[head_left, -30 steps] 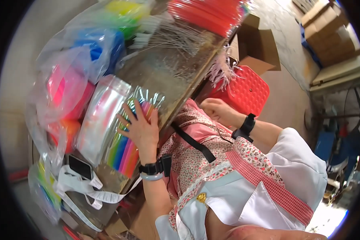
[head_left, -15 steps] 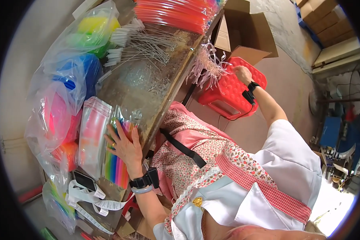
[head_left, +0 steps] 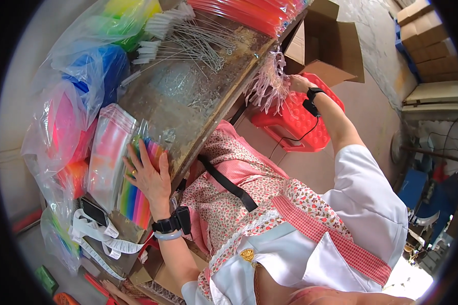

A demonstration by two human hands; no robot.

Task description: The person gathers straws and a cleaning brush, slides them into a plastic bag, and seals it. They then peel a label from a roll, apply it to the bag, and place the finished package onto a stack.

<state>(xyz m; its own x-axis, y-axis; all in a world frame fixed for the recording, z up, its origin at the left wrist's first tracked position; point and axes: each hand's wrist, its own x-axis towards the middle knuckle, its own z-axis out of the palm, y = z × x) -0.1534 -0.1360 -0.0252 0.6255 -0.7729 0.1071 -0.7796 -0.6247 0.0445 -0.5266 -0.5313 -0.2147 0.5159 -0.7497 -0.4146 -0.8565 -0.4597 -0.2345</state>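
Observation:
My left hand (head_left: pixel 151 179) lies with fingers spread on a clear bag of rainbow-coloured straws (head_left: pixel 135 203) near the table edge. My right hand (head_left: pixel 299 84) reaches over a red plastic stool (head_left: pixel 310 119). Its fingers are closed at a bunch of thin, shiny, pale pink plastic strips (head_left: pixel 269 84) hanging by the table's edge; the fingertips are partly hidden. Beside the straws is a stack of clear zip bags (head_left: pixel 109 152). Farther up the table lie several wire-handled straw brushes (head_left: pixel 193 46) with white bristles.
Clear plastic sacks hold blue (head_left: pixel 99 68), pink (head_left: pixel 66 119) and other coloured items along the left. Orange-red tubes in plastic (head_left: pixel 249 15) lie at the far end. A phone (head_left: pixel 94 211) and a label strip (head_left: pixel 122 246) lie nearer. An open carton (head_left: pixel 336 48) stands behind the stool. Another person's arm (head_left: pixel 118 291) shows lower left.
My right hand has moved a little left and up, closer against the pale strips, which now hang more bunched together. The left hand stays on the straws; the whole view has shifted slightly.

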